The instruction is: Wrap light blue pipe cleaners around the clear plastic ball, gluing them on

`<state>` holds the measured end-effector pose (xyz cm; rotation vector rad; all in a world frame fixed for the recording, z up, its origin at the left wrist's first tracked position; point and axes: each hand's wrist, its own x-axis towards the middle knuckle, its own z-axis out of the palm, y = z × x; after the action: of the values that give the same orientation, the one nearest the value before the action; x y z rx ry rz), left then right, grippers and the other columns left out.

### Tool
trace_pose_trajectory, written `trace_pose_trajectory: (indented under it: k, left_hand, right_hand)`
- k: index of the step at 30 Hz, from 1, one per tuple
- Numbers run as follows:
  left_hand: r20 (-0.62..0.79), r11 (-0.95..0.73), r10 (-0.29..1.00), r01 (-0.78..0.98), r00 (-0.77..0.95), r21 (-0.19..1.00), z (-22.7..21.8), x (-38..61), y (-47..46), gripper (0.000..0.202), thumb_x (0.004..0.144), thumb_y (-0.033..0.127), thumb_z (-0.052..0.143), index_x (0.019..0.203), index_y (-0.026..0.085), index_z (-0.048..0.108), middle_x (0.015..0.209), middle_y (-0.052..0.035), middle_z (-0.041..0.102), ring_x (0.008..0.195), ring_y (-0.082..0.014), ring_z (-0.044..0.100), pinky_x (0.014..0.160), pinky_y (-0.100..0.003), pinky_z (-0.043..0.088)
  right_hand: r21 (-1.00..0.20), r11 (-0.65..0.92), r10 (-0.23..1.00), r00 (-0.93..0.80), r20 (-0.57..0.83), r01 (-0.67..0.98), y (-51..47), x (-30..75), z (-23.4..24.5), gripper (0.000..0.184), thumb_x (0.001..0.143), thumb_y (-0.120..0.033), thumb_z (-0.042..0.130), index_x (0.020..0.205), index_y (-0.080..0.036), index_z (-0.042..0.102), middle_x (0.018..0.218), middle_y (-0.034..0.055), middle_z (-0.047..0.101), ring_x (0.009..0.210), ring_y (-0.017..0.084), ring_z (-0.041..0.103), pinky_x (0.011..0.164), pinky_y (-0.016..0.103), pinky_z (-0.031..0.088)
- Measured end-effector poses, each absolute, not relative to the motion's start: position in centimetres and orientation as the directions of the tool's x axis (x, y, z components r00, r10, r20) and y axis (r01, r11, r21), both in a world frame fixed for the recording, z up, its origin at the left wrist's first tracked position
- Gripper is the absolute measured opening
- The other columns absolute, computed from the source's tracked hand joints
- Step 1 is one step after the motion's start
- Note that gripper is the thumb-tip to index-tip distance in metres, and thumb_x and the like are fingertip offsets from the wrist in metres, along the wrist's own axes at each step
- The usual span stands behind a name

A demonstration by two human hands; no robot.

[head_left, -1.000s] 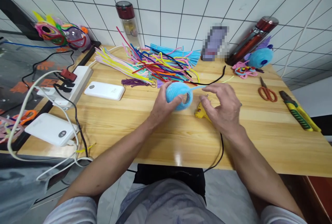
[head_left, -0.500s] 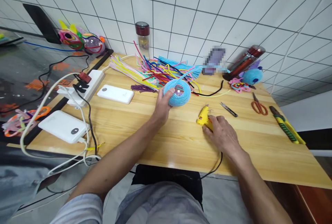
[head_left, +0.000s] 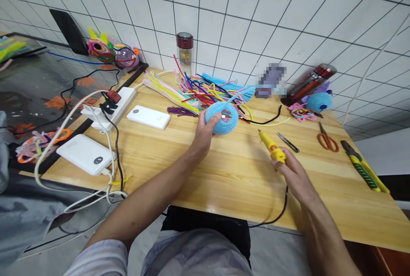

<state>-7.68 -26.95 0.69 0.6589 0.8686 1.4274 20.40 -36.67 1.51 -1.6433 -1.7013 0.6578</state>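
Near the middle of the table, my left hand point(head_left: 205, 130) grips the near left side of a light-blue pipe-cleaner coil point(head_left: 231, 125), thumb on top. The coil is a round spiral with an open centre, and one blue end sticks out toward the upper right. A yellow hot glue gun point(head_left: 268, 140) is held in my right hand point(head_left: 293, 172), fingers wrapped around its handle. Its nozzle points up and left, and a black cord hangs from the handle. The glue gun is raised above the tabletop, apart from the coil.
Loose coloured pipe cleaners point(head_left: 211, 90) lie behind the coil. To the right are thread snips point(head_left: 288, 142), scissors point(head_left: 328, 141) and pliers point(head_left: 361, 167). White power banks point(head_left: 149, 117) and a power strip point(head_left: 120, 107) with cables are on the left. A red flask point(head_left: 310, 84) leans at the back.
My right hand has closed around the glue gun and lifted it off the table, turning its nozzle up and left. My left hand still holds the coil. The view has shifted slightly.
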Motion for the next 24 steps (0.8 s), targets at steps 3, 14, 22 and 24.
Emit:
trace_pose_trajectory:
  k: [3, 14, 22, 24]
  left_hand:
    - [-0.135, 0.079, 0.989, -0.536, -0.067, 0.841, 0.3, -7.6, -26.9, 0.062, 0.079, 0.053, 0.088, 0.129, 0.027, 0.062, 0.119, -0.0027, 0.074, 0.104, -0.0199, 0.072, 0.086, -0.032, 0.062]
    - [-0.243, 0.139, 0.963, -0.567, -0.113, 0.812, 1.6, -7.5, -27.1, 0.064, 0.070, 0.050, 0.092, 0.120, 0.026, 0.060, 0.118, -0.0048, 0.073, 0.102, -0.0227, 0.071, 0.077, -0.033, 0.063]
    - [-0.286, 0.150, 0.939, -0.523, -0.191, 0.839, 1.6, -7.7, -26.9, 0.063, 0.076, 0.049, 0.087, 0.125, 0.026, 0.055, 0.120, -0.0056, 0.071, 0.102, -0.0215, 0.071, 0.076, -0.032, 0.062]
    - [-0.281, 0.152, 0.942, -0.513, -0.184, 0.845, 1.6, -7.6, -26.9, 0.063, 0.076, 0.049, 0.087, 0.125, 0.026, 0.056, 0.119, -0.0054, 0.071, 0.102, -0.0216, 0.071, 0.076, -0.032, 0.062]
  right_hand:
    - [-0.885, 0.125, 0.986, 0.044, 0.161, 0.448, -36.7, 19.5, 3.3, 0.037, 0.095, -0.046, 0.072, 0.125, -0.025, 0.071, 0.094, 0.0041, 0.071, 0.070, 0.019, 0.058, 0.062, 0.032, 0.050]
    - [-0.667, 0.367, 0.904, -0.079, 0.421, 0.648, -33.1, 15.8, 3.6, 0.033, 0.097, -0.041, 0.072, 0.126, -0.027, 0.064, 0.099, 0.0020, 0.066, 0.084, 0.022, 0.061, 0.078, 0.037, 0.052]
    - [-0.127, 0.489, 0.856, -0.447, 0.260, 0.863, -34.2, 17.7, 0.4, 0.047, 0.101, -0.026, 0.056, 0.147, -0.016, 0.053, 0.110, 0.0154, 0.070, 0.095, 0.033, 0.068, 0.081, 0.044, 0.055]
    - [-0.018, 0.455, 0.877, -0.444, 0.183, 0.890, -35.1, 18.0, -0.6, 0.047, 0.101, -0.025, 0.057, 0.145, -0.012, 0.055, 0.107, 0.0173, 0.070, 0.091, 0.034, 0.068, 0.077, 0.044, 0.055]
